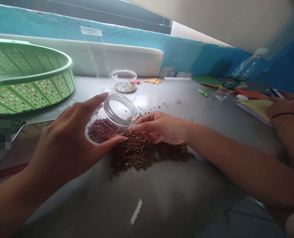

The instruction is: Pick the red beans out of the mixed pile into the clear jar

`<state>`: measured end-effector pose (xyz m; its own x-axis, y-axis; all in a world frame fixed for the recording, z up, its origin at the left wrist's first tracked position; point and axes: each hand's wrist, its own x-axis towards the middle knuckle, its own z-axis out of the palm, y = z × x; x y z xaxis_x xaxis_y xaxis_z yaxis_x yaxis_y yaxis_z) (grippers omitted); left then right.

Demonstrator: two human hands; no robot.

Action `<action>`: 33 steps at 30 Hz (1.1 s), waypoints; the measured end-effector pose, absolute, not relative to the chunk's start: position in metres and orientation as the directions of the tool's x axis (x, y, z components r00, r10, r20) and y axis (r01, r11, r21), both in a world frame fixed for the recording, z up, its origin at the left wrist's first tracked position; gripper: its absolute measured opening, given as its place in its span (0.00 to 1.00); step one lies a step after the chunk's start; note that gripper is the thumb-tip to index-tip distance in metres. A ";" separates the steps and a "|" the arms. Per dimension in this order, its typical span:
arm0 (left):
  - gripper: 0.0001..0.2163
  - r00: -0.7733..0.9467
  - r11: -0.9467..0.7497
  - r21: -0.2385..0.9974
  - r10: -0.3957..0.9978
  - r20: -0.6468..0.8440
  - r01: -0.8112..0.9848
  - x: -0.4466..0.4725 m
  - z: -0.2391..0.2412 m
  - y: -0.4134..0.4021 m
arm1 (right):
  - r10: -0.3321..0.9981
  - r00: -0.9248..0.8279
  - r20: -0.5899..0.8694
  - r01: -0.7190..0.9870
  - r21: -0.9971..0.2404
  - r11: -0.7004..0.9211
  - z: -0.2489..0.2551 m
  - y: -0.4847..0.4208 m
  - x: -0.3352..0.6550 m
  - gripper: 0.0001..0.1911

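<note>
My left hand [70, 138] is wrapped round a clear wide-mouthed jar [121, 110], tilted with its open mouth towards the right. Dark red beans [101, 130] lie inside it. At the lower edge of the jar's mouth is my right hand [159, 127], its thumb and fingers pinched together; what they hold, if anything, is too small to make out. Beneath both hands a pile of mixed red and green beans [139, 152] spreads on the grey table [181, 195], partly covered by my right hand and the jar.
A green plastic basket [70, 71] stands at the left, beside a tall clear container [96, 53]. Behind the jar are a round clear container of pale seeds [124, 87] and some yellow kernels [152, 81]. Rightward are a water bottle [236, 77], coloured paper and another person's hands [285, 107].
</note>
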<state>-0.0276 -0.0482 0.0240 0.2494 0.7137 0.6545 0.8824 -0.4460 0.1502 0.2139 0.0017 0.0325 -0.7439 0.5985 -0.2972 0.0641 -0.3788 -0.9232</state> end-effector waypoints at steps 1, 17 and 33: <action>0.40 0.249 -0.446 0.149 0.712 0.657 0.882 -0.028 0.024 -0.048 | 0.596 -0.746 -0.299 0.054 -0.918 -0.394 0.033 0.001 0.213 0.08; 0.40 0.246 -0.450 0.146 0.699 0.671 0.881 -0.028 0.023 -0.047 | 0.883 -0.445 -0.151 -0.389 -0.855 -0.342 0.024 0.002 0.204 0.14; 0.40 0.235 -0.441 0.160 0.712 0.662 0.883 -0.027 0.024 -0.048 | 0.838 -0.514 -0.181 -0.298 -0.879 -0.372 0.027 0.002 0.209 0.17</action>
